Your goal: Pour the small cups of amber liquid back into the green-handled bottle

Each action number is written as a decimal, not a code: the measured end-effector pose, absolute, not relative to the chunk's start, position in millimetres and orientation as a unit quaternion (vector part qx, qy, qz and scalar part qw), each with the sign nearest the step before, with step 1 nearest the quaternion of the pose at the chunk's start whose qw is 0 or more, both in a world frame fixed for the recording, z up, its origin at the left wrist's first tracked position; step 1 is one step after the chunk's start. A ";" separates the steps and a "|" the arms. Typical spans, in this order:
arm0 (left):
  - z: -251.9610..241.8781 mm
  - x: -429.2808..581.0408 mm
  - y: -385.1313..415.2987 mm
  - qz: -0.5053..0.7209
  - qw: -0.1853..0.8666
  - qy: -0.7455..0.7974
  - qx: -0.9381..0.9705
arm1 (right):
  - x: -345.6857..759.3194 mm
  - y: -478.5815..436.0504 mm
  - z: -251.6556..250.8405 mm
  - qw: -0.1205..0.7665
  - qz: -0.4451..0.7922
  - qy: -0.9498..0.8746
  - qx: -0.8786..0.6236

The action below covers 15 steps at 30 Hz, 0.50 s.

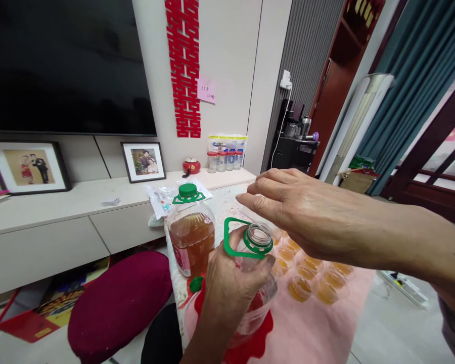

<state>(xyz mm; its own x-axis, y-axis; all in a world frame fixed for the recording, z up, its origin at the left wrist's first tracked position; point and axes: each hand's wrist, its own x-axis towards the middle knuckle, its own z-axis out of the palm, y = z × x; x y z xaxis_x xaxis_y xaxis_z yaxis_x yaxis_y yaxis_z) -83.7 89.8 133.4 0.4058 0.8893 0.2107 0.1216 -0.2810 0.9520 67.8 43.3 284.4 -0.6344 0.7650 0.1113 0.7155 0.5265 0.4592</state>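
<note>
My left hand [235, 283] is wrapped round the upper part of a clear plastic jug [258, 316] with a green ring handle and an uncapped mouth. My right hand [288, 202] is above that mouth, fingers bent over what looks like a clear plastic cup [255, 216], mostly hidden beneath it. A second jug [192, 237], green-capped and mostly full of amber-brown liquid, stands to the left. A loose green cap [196, 284] lies near my left wrist. Several clear cups of amber liquid [300, 288] stand to the right, partly behind my right hand.
A pink cover [307, 333] lies over the table, with a red mat [263, 338] beneath the held jug. At left is a dark red round stool [119, 308]. Behind, a white cabinet [79, 205] bears framed photos, a red pot [191, 166] and red-lidded jars [221, 162].
</note>
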 end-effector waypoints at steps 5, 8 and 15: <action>134.5 -81.9 90.9 0.412 0.472 0.358 0.692 | 68.3 42.1 283.5 0.036 0.232 0.873 0.428; 135.0 -82.1 90.4 0.414 0.477 0.354 0.690 | 69.1 42.5 281.9 0.020 0.236 0.876 0.421; 134.1 -82.3 88.2 0.411 0.470 0.364 0.691 | 73.2 43.0 281.0 0.012 0.229 0.879 0.419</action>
<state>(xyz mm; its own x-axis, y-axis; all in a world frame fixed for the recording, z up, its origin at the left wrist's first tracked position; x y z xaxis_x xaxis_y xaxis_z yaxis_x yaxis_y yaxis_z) -82.3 88.2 134.1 0.3977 0.8894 0.2255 0.1170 -0.2929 0.9490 73.2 43.0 281.0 -0.6491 0.7413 0.1707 0.7303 0.5444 0.4126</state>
